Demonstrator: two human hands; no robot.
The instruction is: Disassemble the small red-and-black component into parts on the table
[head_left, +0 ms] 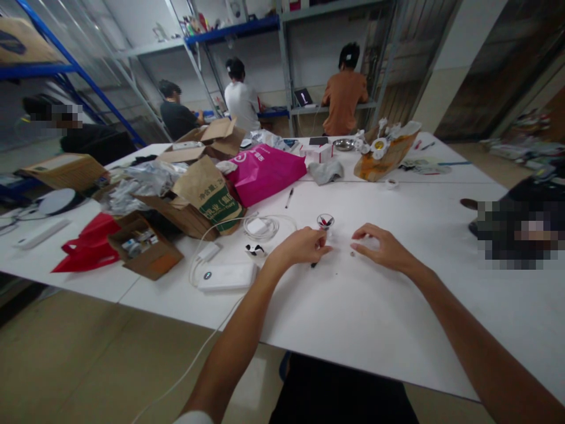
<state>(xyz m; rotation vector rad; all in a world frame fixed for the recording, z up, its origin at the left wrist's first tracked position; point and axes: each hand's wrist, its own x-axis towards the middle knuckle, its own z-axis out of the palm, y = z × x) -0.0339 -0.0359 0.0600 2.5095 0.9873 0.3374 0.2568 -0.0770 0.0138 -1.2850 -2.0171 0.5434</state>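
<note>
My left hand (305,245) is just in front of a small clear glass cup (325,219) with small red and dark pieces in it. Its thumb and fingers are apart, and I see nothing held between them; I cannot tell whether the fingers touch the cup. A small black piece (313,265) lies on the table below that hand. To the right, my right hand (382,250) is held with curved fingers and a gap between thumb and forefinger. Close under its thumb tip is a tiny brownish piece (352,254), too small to name.
On the white table (397,318), a power bank (227,277), a coiled white cable (261,228) and a pen (289,198) are on the left. Behind them stand a pink bag (269,171), a paper bag (207,191) and cardboard boxes (145,253). Several people sit beyond.
</note>
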